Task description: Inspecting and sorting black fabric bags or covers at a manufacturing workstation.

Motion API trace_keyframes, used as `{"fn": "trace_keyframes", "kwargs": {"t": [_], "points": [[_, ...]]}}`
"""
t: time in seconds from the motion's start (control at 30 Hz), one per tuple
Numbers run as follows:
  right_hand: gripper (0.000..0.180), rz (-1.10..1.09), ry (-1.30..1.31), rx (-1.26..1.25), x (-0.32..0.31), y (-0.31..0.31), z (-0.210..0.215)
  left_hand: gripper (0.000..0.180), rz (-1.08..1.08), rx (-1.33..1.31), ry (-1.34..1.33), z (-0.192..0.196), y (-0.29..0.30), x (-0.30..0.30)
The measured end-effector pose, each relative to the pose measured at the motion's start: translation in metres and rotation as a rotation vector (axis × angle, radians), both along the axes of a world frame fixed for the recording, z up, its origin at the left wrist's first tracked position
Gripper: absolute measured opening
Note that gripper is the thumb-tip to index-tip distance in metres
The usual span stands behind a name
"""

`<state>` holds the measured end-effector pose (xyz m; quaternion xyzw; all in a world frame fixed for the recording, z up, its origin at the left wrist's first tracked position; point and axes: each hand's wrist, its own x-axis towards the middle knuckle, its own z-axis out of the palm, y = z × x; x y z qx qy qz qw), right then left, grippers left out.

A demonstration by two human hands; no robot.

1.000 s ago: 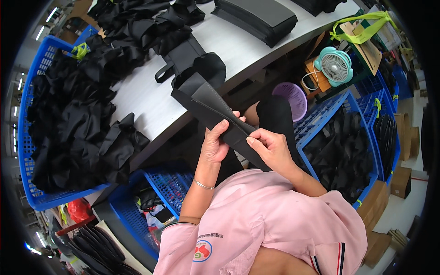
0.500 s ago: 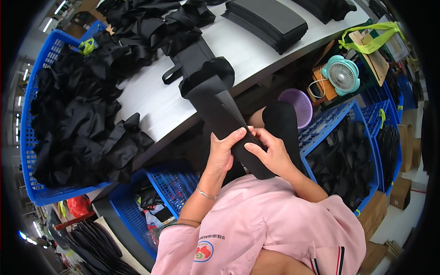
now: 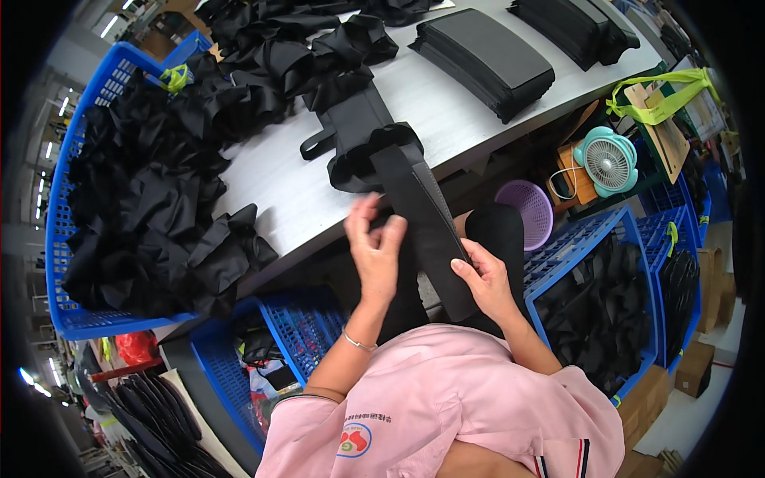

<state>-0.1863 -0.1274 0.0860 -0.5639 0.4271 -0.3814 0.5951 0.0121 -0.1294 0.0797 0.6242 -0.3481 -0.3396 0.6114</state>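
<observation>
— Honestly, what could you not make out at that moment?

— Your lap was hidden under the black fabric strip point(image 3: 426, 223), and its upper end ran into the dark bundle point(image 3: 362, 147) at the white table's point(image 3: 279, 199) edge, so you could not tell where one piece stopped. The heaps in the blue crate point(image 3: 72, 319) were one black mass.

— And your fingers?

— Your right hand point(image 3: 486, 283) pinched the strip's lower edge, thumb on top, fingers curled beneath. Your left hand point(image 3: 374, 251) was off the strip, just beside it, fingers half open and loosely bent, holding nothing.

— Where did the strip lie?

— It sloped from the table edge down toward your pink shirt point(image 3: 446, 406).
</observation>
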Motion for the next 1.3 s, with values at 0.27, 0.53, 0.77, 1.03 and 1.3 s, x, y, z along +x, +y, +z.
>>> {"fn": "trace_keyframes", "kwargs": {"t": [0.27,0.53,0.77,1.03,1.3], "points": [[0.038,0.049,0.143,-0.099,0.020,-0.025,0.000,0.026,0.145,0.028,-0.549,-0.014,-0.066,0.060],[0.028,0.008,0.348,-0.373,0.048,-0.059,0.016,0.014,-0.300,-0.348,-0.867,0.036,-0.057,0.018],[0.019,0.006,0.130,-0.253,0.052,-0.082,-0.049,0.025,-0.592,-0.413,-0.726,0.058,-0.014,-0.005],[0.039,-0.166,-0.667,0.405,0.046,-0.074,0.005,0.072,-0.145,-0.252,-0.636,0.058,0.029,-0.009],[0.036,-0.095,-0.764,0.400,0.046,-0.053,0.019,0.069,0.033,-0.267,-0.670,0.054,0.010,-0.032]]}}
